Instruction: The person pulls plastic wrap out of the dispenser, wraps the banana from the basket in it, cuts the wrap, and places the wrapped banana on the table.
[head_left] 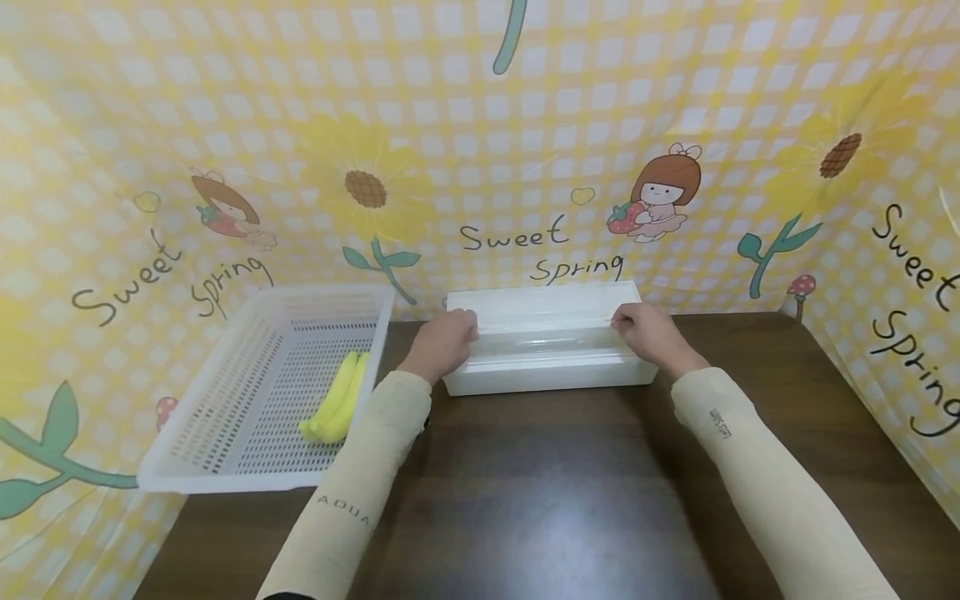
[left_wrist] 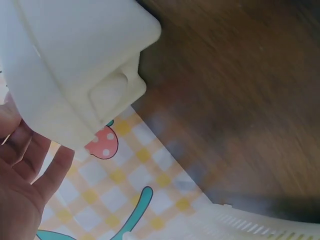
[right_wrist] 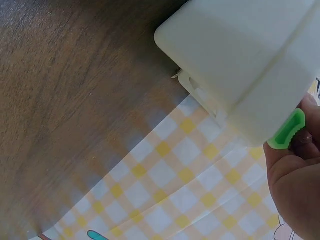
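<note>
The box (head_left: 551, 379) sat at the worktop's (head_left: 540, 500) rear, lying broadside with its long axis running left to right, presumably so both ends came within reach. The right hand's (head_left: 656, 333) fingers pinched a green clip (right_wrist: 287, 132) at one end; the left hand's (head_left: 440, 343) fingers curled beside the other, but whether they gripped anything could not be told.

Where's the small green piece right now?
In the right wrist view, the green piece is toward the right edge, held by the right hand, close beside the white box.
</note>
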